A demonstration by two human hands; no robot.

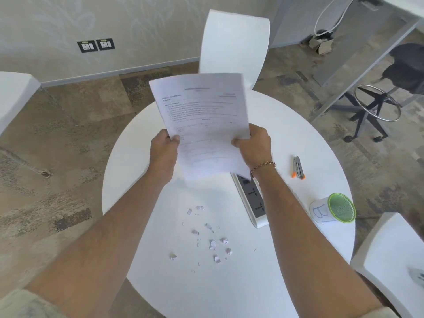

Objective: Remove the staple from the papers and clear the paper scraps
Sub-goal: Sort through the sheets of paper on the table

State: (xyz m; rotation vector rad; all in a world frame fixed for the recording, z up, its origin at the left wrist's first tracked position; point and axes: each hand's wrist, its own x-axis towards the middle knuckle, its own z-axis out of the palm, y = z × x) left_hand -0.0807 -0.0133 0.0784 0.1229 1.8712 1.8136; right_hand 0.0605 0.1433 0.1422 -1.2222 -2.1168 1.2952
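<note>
I hold a set of printed papers (pixel 204 120) upright above the round white table (pixel 298 138). My left hand (pixel 164 152) grips their left edge and my right hand (pixel 253 145) grips the right edge, thumbs on the front sheet. No staple can be made out on the papers. Several small torn paper scraps (pixel 212 244) and bent staples (pixel 197 244) lie scattered on the table below my forearms. A grey staple remover with orange tips (pixel 297 167) lies to the right of my right wrist.
A white power strip (pixel 253 200) lies partly under the papers. A cup with a green mesh rim (pixel 337 208), marked in blue, lies on its side at the table's right edge. White chairs (pixel 234 42) stand around the table; a black stool (pixel 378 106) stands far right.
</note>
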